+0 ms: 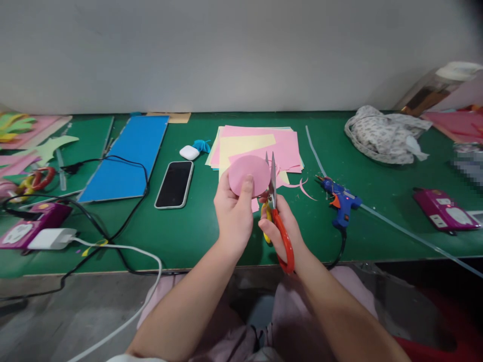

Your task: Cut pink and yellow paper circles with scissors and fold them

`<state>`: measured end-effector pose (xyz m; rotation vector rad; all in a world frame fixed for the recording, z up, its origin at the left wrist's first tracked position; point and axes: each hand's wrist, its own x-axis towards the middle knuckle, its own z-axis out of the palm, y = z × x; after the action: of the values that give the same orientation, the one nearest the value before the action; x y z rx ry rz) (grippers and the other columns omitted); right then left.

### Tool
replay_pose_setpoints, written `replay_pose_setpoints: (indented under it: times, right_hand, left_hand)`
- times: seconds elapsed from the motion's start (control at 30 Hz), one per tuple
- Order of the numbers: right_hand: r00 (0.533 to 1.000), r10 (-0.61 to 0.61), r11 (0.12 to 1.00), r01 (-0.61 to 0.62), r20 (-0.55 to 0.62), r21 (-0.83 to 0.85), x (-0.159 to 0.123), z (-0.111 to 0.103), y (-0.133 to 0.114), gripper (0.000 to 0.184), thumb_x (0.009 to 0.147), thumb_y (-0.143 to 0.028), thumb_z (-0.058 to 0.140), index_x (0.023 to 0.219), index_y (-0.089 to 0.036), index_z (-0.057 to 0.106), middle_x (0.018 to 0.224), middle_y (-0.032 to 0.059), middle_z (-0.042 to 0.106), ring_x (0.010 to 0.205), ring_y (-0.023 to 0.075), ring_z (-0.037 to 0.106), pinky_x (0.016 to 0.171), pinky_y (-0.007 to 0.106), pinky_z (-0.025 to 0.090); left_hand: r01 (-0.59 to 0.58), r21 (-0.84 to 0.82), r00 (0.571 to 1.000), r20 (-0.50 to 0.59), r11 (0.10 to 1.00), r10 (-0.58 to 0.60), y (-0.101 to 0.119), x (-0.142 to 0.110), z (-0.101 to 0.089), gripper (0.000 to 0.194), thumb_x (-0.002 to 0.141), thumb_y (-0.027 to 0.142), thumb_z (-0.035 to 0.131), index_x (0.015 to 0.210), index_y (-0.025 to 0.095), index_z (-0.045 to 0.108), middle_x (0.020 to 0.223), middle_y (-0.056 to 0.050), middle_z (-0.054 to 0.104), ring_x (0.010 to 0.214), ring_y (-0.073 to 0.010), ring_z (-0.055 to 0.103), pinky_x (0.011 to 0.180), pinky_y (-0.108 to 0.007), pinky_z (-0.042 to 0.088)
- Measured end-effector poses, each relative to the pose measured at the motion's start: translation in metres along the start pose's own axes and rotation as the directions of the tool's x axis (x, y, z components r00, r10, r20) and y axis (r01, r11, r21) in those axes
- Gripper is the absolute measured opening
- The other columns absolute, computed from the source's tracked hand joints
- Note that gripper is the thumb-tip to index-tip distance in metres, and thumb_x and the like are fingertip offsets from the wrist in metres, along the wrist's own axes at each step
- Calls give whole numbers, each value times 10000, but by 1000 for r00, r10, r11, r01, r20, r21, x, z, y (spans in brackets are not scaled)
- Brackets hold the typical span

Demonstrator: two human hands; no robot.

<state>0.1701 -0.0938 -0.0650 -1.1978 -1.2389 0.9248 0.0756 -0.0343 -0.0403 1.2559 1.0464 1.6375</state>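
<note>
My left hand [236, 211] pinches a round piece of pink paper [247, 168], thumb on top and fingers beneath. In my right hand [287, 229] is a pair of scissors [277, 216] with red and yellow handles. Their blades point away from me, slightly parted, close by the right edge of the pink circle. Whether they touch the paper I cannot tell. Behind my hands lies a stack of pink and yellow paper sheets [260, 143]. Thin curled pink offcuts [307, 190] rest on the green table just right of the stack.
Left of my hands are a phone [174, 184], a white case [189, 152] and a blue board [126, 156]. To the right lies a blue glue gun [339, 198] with a glue stick. Purple power strips [445, 208] and cables sit on both sides. A patterned cloth [381, 133] is at the back right.
</note>
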Motion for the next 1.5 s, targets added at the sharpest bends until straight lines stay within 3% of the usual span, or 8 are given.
replay_pose_setpoints:
  times: [0.6, 1.0, 1.23, 1.5]
  right_hand:
    - [1000, 9, 1000, -9, -13, -26, -1, -1, 2, 542, 864, -686, 581, 1171, -240, 556, 867, 10, 530, 663, 136, 498, 661, 309, 482]
    - [1000, 5, 999, -6, -25, -37, -1, -2, 3, 553, 866, -676, 584, 1208, -243, 560, 990, 40, 563, 669, 128, 501, 697, 331, 492]
    - [1000, -14, 1000, 14, 2, 7, 0, 0, 7, 690, 806, -742, 607, 1293, -262, 514, 1106, 76, 541, 782, 165, 551, 786, 369, 560]
    - [999, -29, 1000, 29, 42, -5, 1, -3, 6, 682, 812, -749, 596, 1289, -269, 511, 1102, 75, 537, 781, 169, 545, 774, 373, 567]
  left_hand:
    - [30, -13, 1000, 4, 999, -30, -3, 0, -1, 357, 870, 480, 702, 1088, 198, 669, 1001, -43, 714, 889, -161, 684, 776, -272, 576]
    - [30, -36, 1000, -4, 999, -30, -2, 1, 0, 380, 859, 477, 714, 1113, 199, 664, 998, -49, 718, 888, -168, 692, 776, -270, 586]
    - [13, 4, 999, -31, 1000, -13, -2, 3, -2, 392, 871, 473, 701, 1150, 201, 661, 1022, -49, 717, 921, -174, 689, 809, -282, 576]
    - [-1, 10, 1000, -14, 1000, 1, -2, 2, -1, 375, 882, 467, 689, 1154, 211, 656, 1031, -57, 716, 922, -183, 689, 815, -312, 585]
